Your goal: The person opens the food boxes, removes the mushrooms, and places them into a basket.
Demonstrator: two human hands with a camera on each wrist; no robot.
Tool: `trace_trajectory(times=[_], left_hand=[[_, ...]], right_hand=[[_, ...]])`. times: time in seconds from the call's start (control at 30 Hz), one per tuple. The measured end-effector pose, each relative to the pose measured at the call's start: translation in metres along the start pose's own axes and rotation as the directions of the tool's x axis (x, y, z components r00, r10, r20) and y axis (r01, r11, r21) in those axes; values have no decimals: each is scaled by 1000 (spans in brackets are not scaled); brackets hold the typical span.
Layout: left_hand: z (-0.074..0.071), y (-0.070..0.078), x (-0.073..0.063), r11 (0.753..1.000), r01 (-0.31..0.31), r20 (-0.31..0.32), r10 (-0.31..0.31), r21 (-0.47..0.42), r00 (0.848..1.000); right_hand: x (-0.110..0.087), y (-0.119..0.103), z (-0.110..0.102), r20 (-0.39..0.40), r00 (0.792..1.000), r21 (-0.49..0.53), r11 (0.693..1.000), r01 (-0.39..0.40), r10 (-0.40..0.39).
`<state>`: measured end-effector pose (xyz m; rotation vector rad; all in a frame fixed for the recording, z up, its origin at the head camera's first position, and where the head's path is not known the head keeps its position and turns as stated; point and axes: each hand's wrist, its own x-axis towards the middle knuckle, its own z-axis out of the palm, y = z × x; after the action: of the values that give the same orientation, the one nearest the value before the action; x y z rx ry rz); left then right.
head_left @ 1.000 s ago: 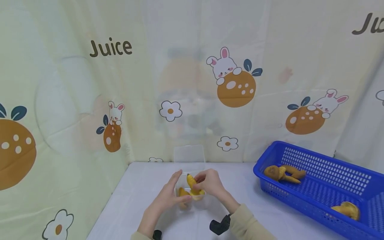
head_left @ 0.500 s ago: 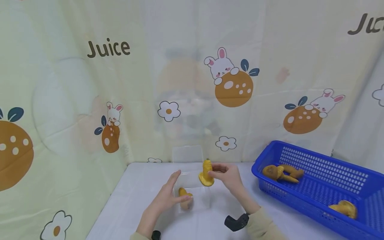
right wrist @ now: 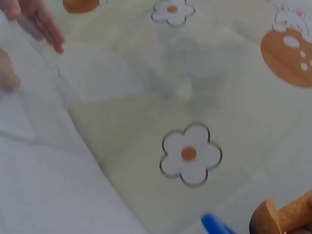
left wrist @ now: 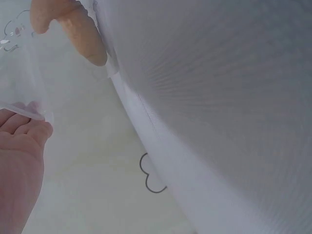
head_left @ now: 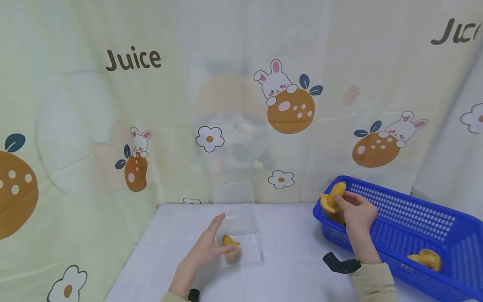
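Observation:
A yellow mushroom (head_left: 333,197) with a wide cap is pinched between the thumb and fingers of my right hand (head_left: 358,212), over the left end of the blue basket (head_left: 400,264). In the right wrist view its cap and stem show at the lower right corner. My left hand (head_left: 205,249) holds the left side of a clear plastic box (head_left: 250,249), thumb toward the front and fingers toward the back. Inside the box lies another yellowish mushroom (head_left: 231,247), partly behind my left thumb; the left wrist view shows this mushroom (left wrist: 83,36) at the top.
The box's clear lid (head_left: 234,193) stands raised at the back. One more yellow mushroom (head_left: 428,260) lies inside the basket's right part; a brownish piece (head_left: 336,216) at its left end is mostly hidden by my right hand. A printed curtain (head_left: 241,105) hangs behind the white table (head_left: 286,243).
My right hand has lifted the yellow mushroom out of the clear box and carried it rightward to above the basket. My left hand has stayed at the box.

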<state>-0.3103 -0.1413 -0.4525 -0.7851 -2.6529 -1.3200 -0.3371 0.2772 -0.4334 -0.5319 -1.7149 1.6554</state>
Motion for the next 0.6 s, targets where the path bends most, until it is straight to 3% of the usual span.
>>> trace_trajectory(times=[0.13,0.27,0.5,0.6], left_hand=[[-1,-1,0,1000,-2,-1,2,5,1000],[-2,-3,1,1000,-11,3,11,13,1000],[-4,-2,2,1000,-21,0,21,15,1000],[-4,-3,2,1000,-19,2,19,13,1000]], right_hand=[[14,16,-12,-44,997,-7,998,-67,66],[2,3,-18,-102,991,38,996,-80,83],[-25,-40,-19,-255,964,97,990,104,-77],[-35,-51,-12,-271,945,64,976,209,-184]])
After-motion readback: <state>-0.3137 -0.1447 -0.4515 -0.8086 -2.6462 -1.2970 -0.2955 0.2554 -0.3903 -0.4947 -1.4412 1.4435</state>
